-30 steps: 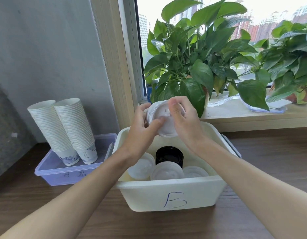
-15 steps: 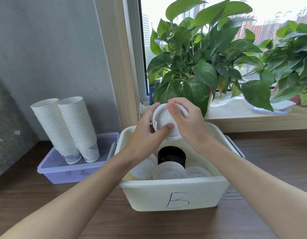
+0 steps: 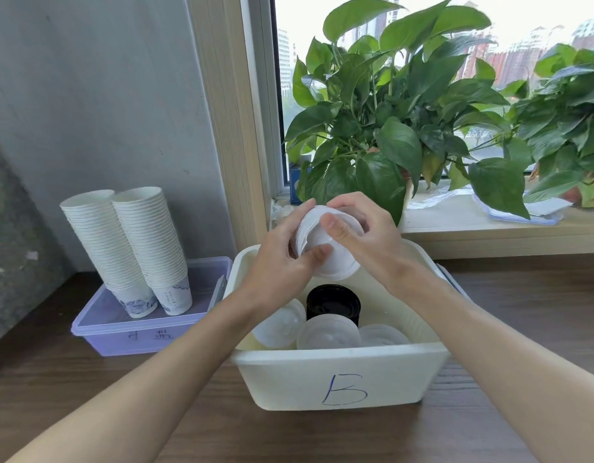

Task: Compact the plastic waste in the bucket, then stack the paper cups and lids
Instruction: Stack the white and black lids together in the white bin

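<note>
Both hands grasp one stack of white lids (image 3: 325, 242), held tilted above the far half of the white bin (image 3: 339, 379) marked "B". Left hand (image 3: 282, 262) cups the stack's edge from 9 o'clock, thumb on the face. Right hand (image 3: 362, 235) grips from 3 o'clock, thumb pressed on the top lid, fingers curled over the far rim. Judgement: opposed thumbs are squaring and seating the lids so they nest.

Forearms converge from 7 and 5 o'clock, wrists slightly flexed.

Below in the bin: loose white lids (image 3: 329, 332) and a black lid stack (image 3: 334, 300).

At 9 o'clock, two paper cup stacks (image 3: 132, 242) stand upside down on a purple box (image 3: 122, 332), already stacked. Potted plants (image 3: 389, 111) at 12 o'clock.
</note>
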`<state>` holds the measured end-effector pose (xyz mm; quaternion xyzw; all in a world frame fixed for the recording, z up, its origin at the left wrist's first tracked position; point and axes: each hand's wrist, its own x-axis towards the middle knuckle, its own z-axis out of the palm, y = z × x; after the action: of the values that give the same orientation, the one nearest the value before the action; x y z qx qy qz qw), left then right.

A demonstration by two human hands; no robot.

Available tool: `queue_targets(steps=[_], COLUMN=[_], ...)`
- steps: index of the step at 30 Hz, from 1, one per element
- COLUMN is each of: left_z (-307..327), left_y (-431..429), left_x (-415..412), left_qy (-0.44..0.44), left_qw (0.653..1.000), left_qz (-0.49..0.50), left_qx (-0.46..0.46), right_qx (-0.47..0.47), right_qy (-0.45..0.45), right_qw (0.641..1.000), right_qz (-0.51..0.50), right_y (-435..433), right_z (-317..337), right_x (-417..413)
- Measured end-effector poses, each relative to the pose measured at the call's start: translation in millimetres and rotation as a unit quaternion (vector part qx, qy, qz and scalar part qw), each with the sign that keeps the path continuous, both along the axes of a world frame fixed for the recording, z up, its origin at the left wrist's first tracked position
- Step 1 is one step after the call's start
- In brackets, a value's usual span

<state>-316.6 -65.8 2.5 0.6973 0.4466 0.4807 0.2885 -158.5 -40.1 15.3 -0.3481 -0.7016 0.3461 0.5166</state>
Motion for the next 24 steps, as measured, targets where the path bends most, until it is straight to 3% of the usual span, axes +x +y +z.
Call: queue_targets(steps=[4,8,12,24], left_z=[-1.8,-2.4,0.2,2.0], left_y=[-0.8,1.6,1.1,-0.7], left_x=[3.0,6.2,1.6,0.2], left_qy=[0.019,-0.058,-0.05,-0.052], left_qw=[1.0,0.998,0.999,0.998], left_qz=[-0.015,0.011,0.0,-0.019], left_qx=[-0.005,-0.028,0.001,0.021], right_qx=[0.022,0.007,-0.017,0.048], right_qy=[0.025,0.08,0.059,0.004], right_qw=[0.999,0.996,0.998,0.999], right_qz=[-0.007,-0.027,0.003,-0.022], right_y=[-2.3,-1.5,-2.8,0.5], right_z=[2.9,2.5,2.1,-0.6], right_x=[-3.8,-7.1,-5.0,-7.7])
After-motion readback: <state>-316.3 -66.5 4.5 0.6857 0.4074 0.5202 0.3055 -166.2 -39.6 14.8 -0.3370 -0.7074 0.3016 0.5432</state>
